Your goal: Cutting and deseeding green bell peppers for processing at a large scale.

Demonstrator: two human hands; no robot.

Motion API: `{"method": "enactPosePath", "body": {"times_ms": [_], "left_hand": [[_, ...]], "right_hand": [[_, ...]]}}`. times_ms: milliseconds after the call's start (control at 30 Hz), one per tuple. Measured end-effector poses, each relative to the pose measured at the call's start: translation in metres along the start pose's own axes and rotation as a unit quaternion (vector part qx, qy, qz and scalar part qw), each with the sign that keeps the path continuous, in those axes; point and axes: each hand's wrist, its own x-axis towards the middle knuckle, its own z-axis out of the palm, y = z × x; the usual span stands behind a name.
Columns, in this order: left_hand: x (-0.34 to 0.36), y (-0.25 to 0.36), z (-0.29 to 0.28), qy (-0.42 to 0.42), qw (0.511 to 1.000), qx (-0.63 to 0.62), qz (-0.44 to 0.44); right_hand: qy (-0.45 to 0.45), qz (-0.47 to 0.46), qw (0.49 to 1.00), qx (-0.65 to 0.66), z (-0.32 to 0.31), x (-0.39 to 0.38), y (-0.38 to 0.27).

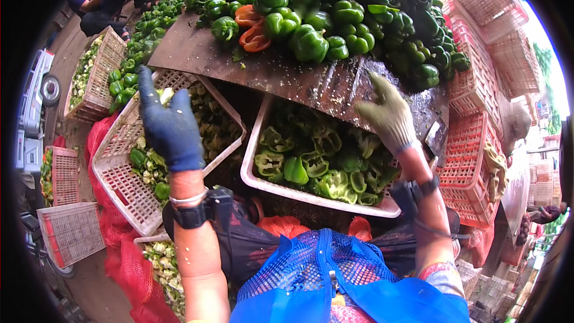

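Fingers look loose: left hand [172, 127] at ten o'clock, right hand [388, 112] at one. Coring peppers [310, 43], I guess; next needs a grab.

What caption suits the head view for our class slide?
Blue-gloved left hand, pale-gloved right hand; cut green peppers in a white tray, whole ones heaped beyond.

Green peppers [310, 43] are heaped on the bench [257, 73] at twelve o'clock. The blue-gloved left hand [172, 128] is spread over a crate [121, 184] at nine, the right hand [390, 113] between two and three; cut peppers [338, 185] are held in a tub [323, 201] at four.
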Motion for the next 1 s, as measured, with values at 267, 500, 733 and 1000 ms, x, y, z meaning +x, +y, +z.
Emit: {"method": "enactPosePath", "body": {"times_ms": [267, 500, 733, 1000], "left_hand": [[-0.022, 0.062, 0.05, -0.288, 0.928, -0.192, -0.137], [-0.05, 0.074, 0.118, -0.366, 0.914, -0.172, 0.03], [-0.103, 0.112, 0.152, -0.485, 0.864, -0.117, 0.07], [-0.123, 0.122, 0.169, -0.463, 0.883, -0.024, 0.065]], "right_hand": [[0.094, 0.002, 0.991, -0.092, 0.116, 0.133, -0.063], [-0.154, -0.131, 0.967, 0.155, 0.063, 0.072, -0.016], [0.161, 0.158, 0.958, -0.176, -0.074, -0.037, 0.139], [0.064, 0.34, 0.918, -0.195, -0.108, -0.084, 0.233]]}}
